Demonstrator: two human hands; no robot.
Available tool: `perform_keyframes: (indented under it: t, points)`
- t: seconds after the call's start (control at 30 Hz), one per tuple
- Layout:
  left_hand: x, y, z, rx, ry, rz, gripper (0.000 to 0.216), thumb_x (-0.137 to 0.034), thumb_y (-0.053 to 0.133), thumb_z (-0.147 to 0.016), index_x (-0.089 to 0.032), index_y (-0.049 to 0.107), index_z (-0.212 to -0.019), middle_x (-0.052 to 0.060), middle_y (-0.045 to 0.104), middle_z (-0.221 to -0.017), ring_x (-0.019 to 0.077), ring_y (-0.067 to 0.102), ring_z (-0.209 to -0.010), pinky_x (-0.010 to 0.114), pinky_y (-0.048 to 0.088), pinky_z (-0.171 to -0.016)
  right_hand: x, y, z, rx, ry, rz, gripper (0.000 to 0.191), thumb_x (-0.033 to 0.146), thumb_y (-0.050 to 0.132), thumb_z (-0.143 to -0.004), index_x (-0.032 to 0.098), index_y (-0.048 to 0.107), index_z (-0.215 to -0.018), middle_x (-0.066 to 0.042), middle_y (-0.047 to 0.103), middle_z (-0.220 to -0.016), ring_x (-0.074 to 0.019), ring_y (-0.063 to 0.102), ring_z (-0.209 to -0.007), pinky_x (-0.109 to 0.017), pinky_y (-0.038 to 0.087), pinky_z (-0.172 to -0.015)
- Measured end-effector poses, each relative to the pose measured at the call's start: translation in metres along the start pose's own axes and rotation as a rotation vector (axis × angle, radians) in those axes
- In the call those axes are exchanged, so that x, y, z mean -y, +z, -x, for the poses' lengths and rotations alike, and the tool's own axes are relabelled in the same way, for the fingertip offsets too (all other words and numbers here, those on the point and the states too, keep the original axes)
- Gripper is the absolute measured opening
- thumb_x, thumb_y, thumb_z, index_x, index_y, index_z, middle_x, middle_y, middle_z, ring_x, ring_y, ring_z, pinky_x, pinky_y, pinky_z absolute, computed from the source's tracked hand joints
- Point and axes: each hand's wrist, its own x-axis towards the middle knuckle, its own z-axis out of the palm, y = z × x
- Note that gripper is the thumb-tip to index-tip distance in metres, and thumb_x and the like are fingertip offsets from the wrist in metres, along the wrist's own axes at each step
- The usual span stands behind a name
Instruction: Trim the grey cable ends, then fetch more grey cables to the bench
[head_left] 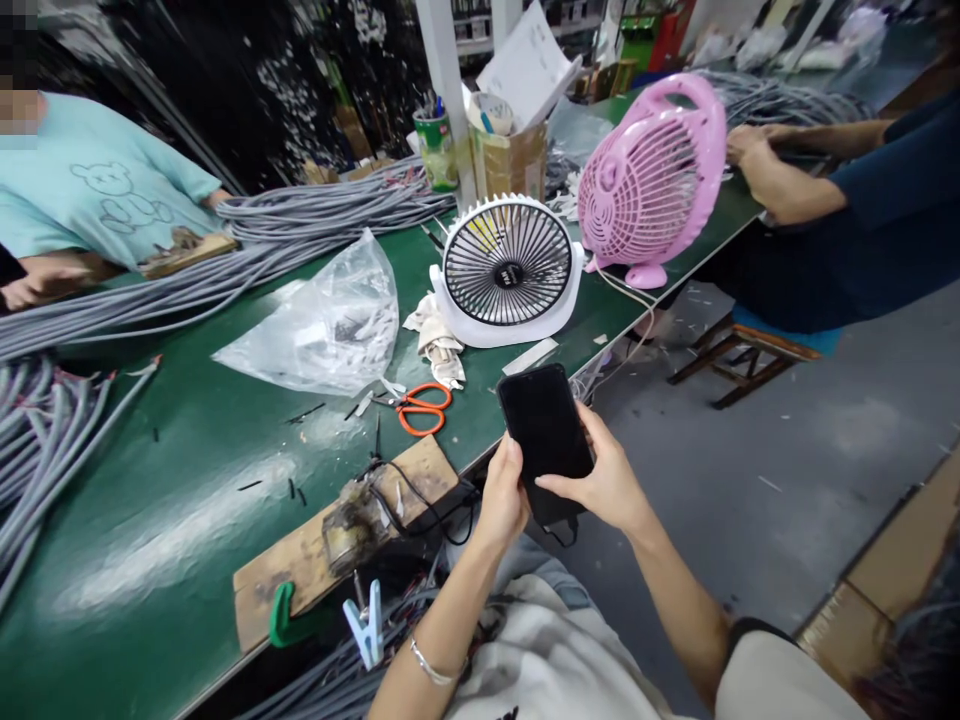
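A black phone (544, 425) with a dark screen is held upright in front of me, just off the edge of the green table (187, 480). My left hand (501, 495) grips its lower left side with the thumb on the edge. My right hand (600, 478) wraps round its right side, thumb lying across the lower screen. A dark cable hangs from the phone's bottom end. Orange-handled scissors (421, 408) lie on the table just left of the phone.
A white desk fan (507, 272) and a pink fan (651, 180) stand at the table's right edge. A clear plastic bag (330, 320), grey cable bundles (225, 270) and a wooden block with a tool (352, 530) lie on it. Two other people sit nearby, left and right.
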Motion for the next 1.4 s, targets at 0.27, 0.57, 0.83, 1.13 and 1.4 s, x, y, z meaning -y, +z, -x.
perform_keyframes:
  t: [0.27, 0.57, 0.83, 1.13, 1.4]
  points:
    - [-0.004, -0.003, 0.001, -0.027, -0.119, 0.052, 0.032, -0.040, 0.067, -0.070, -0.020, 0.066, -0.094, 0.004, 0.065, -0.106, 0.0225, 0.045, -0.120, 0.035, 0.032, -0.105, -0.008, -0.007, 0.004, 0.080, 0.016, -0.241, 0.075, 0.030, 0.066, -0.070, 0.021, 0.031, -0.136, -0.010, 0.046, -0.129, -0.0241, 0.048, -0.112, -0.038, 0.044, -0.092]
    - [-0.006, 0.002, 0.002, -0.028, -0.155, 0.065, 0.035, -0.038, 0.069, -0.069, -0.018, 0.065, -0.097, 0.006, 0.065, -0.106, 0.0245, 0.046, -0.119, 0.037, 0.034, -0.103, -0.011, -0.011, 0.005, 0.105, 0.015, -0.433, 0.069, 0.032, 0.063, -0.074, 0.019, 0.034, -0.135, -0.009, 0.047, -0.127, -0.0219, 0.050, -0.111, -0.036, 0.043, -0.095]
    - [-0.005, 0.000, 0.002, -0.034, -0.174, 0.082, 0.036, -0.038, 0.068, -0.070, -0.017, 0.064, -0.099, 0.007, 0.065, -0.107, 0.0254, 0.047, -0.118, 0.038, 0.036, -0.103, -0.012, -0.013, 0.005, 0.094, 0.023, -0.428, 0.067, 0.033, 0.063, -0.074, 0.020, 0.037, -0.134, -0.009, 0.049, -0.126, -0.0226, 0.049, -0.112, -0.038, 0.042, -0.097]
    - [-0.007, 0.001, 0.003, -0.033, -0.194, 0.103, 0.031, -0.037, 0.066, -0.072, -0.017, 0.064, -0.096, 0.006, 0.067, -0.103, 0.0243, 0.050, -0.115, 0.038, 0.037, -0.102, -0.015, -0.018, 0.006, 0.171, 0.004, -0.495, 0.077, 0.028, 0.069, -0.067, 0.020, 0.034, -0.135, -0.008, 0.045, -0.130, -0.0234, 0.044, -0.118, -0.040, 0.039, -0.100]
    - [-0.006, 0.002, 0.004, -0.072, -0.207, 0.089, 0.035, -0.037, 0.066, -0.072, -0.017, 0.063, -0.101, 0.007, 0.065, -0.109, 0.0252, 0.048, -0.117, 0.039, 0.036, -0.103, -0.010, -0.020, 0.006, 0.149, 0.043, -0.466, 0.072, 0.036, 0.066, -0.069, 0.020, 0.037, -0.134, -0.009, 0.050, -0.124, -0.0237, 0.048, -0.113, -0.040, 0.043, -0.095]
